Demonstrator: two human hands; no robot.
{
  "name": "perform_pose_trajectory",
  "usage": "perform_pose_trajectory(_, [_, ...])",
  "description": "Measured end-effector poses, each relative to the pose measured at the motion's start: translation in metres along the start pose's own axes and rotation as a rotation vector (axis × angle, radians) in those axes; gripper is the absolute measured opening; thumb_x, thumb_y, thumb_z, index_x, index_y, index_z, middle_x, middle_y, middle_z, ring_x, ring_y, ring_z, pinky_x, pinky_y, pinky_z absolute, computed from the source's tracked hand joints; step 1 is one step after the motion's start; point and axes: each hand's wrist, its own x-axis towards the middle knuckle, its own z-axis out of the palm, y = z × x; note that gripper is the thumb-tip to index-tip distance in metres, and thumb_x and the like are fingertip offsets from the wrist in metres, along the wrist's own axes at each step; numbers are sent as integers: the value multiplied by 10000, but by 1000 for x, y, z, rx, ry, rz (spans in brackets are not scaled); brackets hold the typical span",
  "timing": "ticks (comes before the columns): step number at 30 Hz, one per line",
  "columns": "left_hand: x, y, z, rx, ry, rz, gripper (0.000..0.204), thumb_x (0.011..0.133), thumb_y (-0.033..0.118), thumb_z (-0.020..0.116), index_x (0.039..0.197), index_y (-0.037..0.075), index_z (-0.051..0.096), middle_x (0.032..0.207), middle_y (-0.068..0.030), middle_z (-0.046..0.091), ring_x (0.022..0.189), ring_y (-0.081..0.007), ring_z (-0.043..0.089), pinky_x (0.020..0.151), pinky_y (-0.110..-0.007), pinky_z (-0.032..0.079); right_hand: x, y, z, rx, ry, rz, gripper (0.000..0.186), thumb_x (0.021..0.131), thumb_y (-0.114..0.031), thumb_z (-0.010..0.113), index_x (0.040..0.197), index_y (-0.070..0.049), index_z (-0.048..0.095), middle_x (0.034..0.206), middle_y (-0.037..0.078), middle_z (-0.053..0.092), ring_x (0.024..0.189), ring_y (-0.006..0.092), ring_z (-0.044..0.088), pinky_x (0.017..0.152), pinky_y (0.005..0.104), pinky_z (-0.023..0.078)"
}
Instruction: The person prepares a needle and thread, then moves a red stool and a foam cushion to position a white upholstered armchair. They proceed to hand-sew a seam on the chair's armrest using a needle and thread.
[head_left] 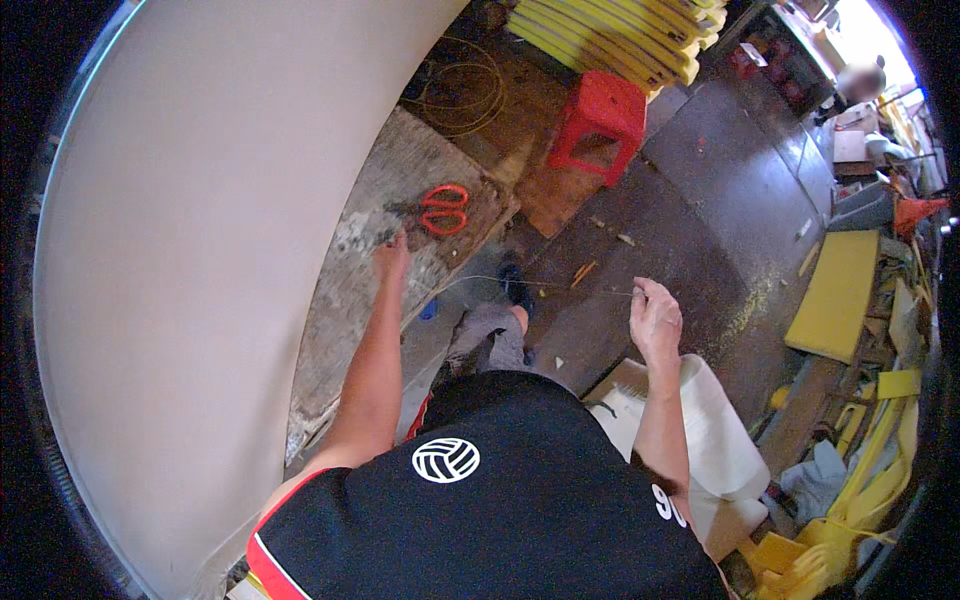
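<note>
My left hand point(393, 257) is low over a worn wooden board point(455, 170), beside the beige panel. Its fingers are drawn together, and whatever they may grip is hidden. Just beyond them lie scissors with red handles point(443, 211), their dark blades toward the panel. Out to the right, my right hand point(656, 318) pinches the end of a thin wire point(575, 290). From there the wire runs leftward above my legs and curves down near the board's edge, where I lose sight of it.
A large pale beige panel point(210, 200) fills the left side. Ahead are a red plastic stool point(598, 125), coiled yellow wire point(465, 95) and stacked yellow strips point(610, 40). White foam-like material point(715, 430) lies by my right forearm. Yellow pieces point(835, 295) clutter the right; a person point(862, 85) is far off.
</note>
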Motion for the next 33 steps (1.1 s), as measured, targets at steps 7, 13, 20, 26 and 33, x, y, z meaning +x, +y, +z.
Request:
perform_pose_trajectory(7, [42,42,21,-6,-141,-188,974,860,811,432,1086,-101,691,860,-177,723,790,-282,672,735,-452,513,78,72,-17,-136,21,260,249,927,-263,578,917,-59,720,915,216,681,870,412,666,773,511,539])
perform_pose_trajectory(13, [24,49,-9,-40,-62,-207,683,809,574,637,842,-106,696,758,-182,683,673,-313,645,611,-463,491,138,102,-20,-181,30,456,358,964,-345,551,890,-26,695,936,210,669,928,401,662,814,517,529])
perform_pose_trajectory(20, [25,4,20,-806,-199,-344,357,840,301,691,809,-53,660,707,-92,619,588,-211,542,548,-403,443,250,118,21,-223,-138,461,328,955,-331,554,1065,-41,663,1150,208,623,1019,396,651,870,493,530])
perform_pose_trajectory(26, [-37,48,-7,-130,5,193,320,890,239,646,783,-62,643,704,-114,607,623,-214,560,565,-398,433,387,153,92,-178,-249,294,297,877,-232,605,1128,-77,640,1166,185,619,1090,370,639,897,457,534])
perform_pose_trajectory(33, [-113,299,-40,214,-108,103,311,939,264,635,876,-38,668,667,-161,601,566,-246,544,542,-403,426,517,187,197,-90,-279,21,240,881,-221,586,1048,-65,660,1035,215,641,930,413,672,786,513,545])
